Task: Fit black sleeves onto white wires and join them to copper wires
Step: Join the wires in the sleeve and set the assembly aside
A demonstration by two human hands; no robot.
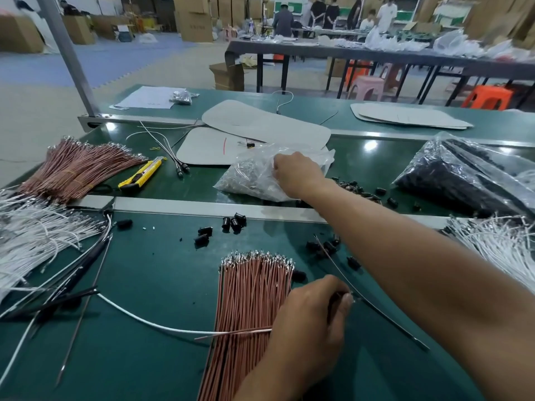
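Head view: at the far left of the green counter (162,270) a heap of white wires (34,235) is spread. Behind it a bundle of copper wires (78,169) is laid, with a yellow utility knife (142,176) just beside it. A single white wire (162,325) is curved across the near counter and is led, together with one copper strand (231,333), into the left hand (307,322). Both are gripped there: the fingers (346,299) are curled closed, thumb pressed against forefinger, and a thin dark strand (390,322) is seen running out past them to the right. This hand is rested on a second copper bundle (252,296), whose metal tips are pointed away. Loose black sleeves (234,222) are scattered just beyond it.

Farther back, a clear bag (252,178) of small metal parts is touched by the right hand (299,173). Its fingers are bent down onto the plastic, but whether anything is gripped cannot be told. At the right a plastic sack (463,180) filled with black pieces is set, and a right-hand white heap (498,244) is spread near it. Print on a cardboard box (197,24) in the background is too blurred to be read.
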